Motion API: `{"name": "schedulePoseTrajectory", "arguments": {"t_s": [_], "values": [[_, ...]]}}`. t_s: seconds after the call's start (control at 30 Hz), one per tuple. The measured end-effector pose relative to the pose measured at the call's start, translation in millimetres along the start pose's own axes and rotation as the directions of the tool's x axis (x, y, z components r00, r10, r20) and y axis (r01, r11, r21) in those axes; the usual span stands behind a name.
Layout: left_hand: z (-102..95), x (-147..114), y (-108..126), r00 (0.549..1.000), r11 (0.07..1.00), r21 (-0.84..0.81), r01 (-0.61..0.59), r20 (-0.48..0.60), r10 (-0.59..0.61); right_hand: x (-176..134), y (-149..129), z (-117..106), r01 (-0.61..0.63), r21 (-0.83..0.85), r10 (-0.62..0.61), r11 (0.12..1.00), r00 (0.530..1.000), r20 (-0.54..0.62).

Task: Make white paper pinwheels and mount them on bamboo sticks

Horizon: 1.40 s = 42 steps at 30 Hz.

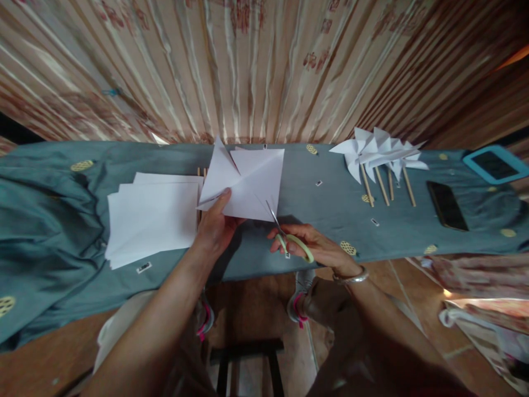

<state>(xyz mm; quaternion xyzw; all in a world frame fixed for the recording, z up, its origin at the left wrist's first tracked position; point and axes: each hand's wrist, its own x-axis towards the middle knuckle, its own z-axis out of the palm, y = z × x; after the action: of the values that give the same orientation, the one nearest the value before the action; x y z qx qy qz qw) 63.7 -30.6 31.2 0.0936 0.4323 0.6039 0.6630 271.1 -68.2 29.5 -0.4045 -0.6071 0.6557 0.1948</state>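
Observation:
My left hand (218,221) grips a square sheet of white paper (257,182) at its lower left, thumb on top and fingers underneath. Slits run in from corners of this sheet, and its upper left flap stands raised. In my right hand (314,245) is a pair of scissors (298,247) with light green handles. The blades lie at the sheet's lower right corner, pointing up and left towards its middle. Just left of my left hand rests a stack of white paper (155,215), with wooden sticks (199,215) partly hidden beside it.
Several white paper pinwheels (382,149) on wooden sticks lie at the right of the cloth-covered table (318,204). Beyond them are a black phone (447,205) and a blue-framed tablet (494,164). A pleated curtain (264,71) hangs along the back edge. A dark stool (247,350) stands below.

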Motion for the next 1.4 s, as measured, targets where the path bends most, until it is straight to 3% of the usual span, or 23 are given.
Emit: {"name": "schedulePoseTrajectory", "arguments": {"t_s": [1.4], "values": [[-0.4,-0.1,3.5,0.999,0.998,-0.046,-0.05,0.003,0.05,5.0,5.7,4.0,-0.062,0.174,0.073,0.983,0.996,-0.058]]}}
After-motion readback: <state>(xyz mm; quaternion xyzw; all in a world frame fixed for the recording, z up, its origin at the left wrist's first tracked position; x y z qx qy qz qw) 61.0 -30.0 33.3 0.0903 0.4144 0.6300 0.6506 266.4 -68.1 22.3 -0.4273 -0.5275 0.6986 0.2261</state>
